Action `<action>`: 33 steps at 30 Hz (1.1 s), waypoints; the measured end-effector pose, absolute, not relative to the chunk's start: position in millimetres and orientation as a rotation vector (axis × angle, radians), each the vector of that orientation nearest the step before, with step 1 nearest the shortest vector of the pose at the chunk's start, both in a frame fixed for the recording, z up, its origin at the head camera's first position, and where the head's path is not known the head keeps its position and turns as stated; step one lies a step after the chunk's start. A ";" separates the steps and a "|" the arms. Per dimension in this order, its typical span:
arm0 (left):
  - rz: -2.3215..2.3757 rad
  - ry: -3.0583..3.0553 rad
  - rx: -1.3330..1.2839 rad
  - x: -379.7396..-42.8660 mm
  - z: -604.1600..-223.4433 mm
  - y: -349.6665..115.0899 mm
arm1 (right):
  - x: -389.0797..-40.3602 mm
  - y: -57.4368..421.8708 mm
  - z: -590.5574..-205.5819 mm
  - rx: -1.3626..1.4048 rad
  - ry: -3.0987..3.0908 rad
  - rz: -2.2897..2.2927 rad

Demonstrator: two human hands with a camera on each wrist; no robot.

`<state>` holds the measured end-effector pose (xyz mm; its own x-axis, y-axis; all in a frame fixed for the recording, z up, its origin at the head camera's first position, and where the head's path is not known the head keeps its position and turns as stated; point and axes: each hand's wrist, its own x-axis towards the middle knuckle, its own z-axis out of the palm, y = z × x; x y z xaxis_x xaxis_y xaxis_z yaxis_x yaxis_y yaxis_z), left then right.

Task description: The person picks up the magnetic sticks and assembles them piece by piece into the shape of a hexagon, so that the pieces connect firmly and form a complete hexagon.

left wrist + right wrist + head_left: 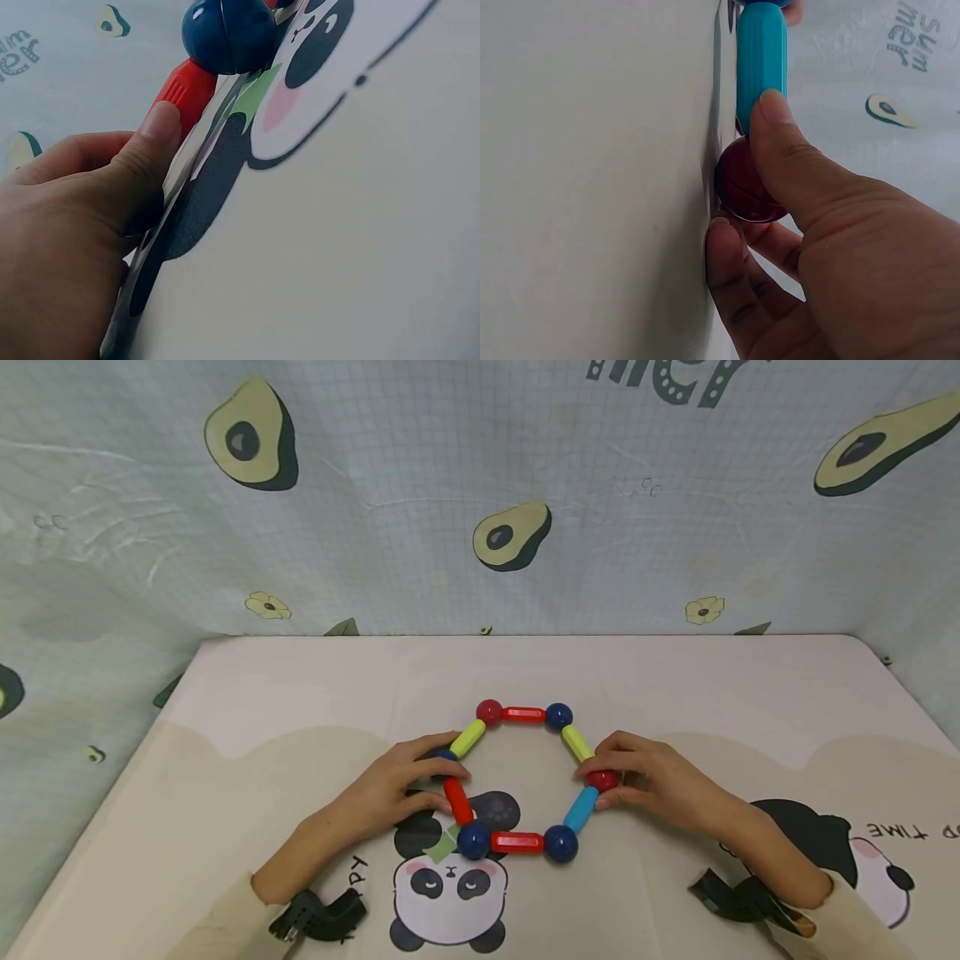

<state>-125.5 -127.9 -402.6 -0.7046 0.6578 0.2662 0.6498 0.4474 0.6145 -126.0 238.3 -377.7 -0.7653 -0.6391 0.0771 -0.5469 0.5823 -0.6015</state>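
A six-sided ring of coloured rods and balls lies on the table. At its left corner, my left hand [401, 777] holds a dark blue ball [442, 755] under the fingers, and the thumb presses the adjoining red rod [184, 94]. On the right corner, my right hand [656, 774] grips a red ball [739, 184], with its thumb against the light blue rod [762, 56]. Along the far side, a red rod [523, 715] joins a red ball [490, 712] to a blue ball [558, 716]. The near side has another red rod [517, 842] between blue balls [561, 843].
Yellow-green rods [468, 738] form the ring's upper slanted sides. A printed panda [450, 897] on the pale tabletop [570, 668] lies under the ring's near left part. A curtain with avocado prints [512, 535] hangs behind the table. Black straps [322, 917] are at both wrists.
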 end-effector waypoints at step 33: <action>1.226 2.687 1.162 -127.4 -403.2 -131.6 | -124.6 239.9 -376.4 -1.015 2.648 -0.916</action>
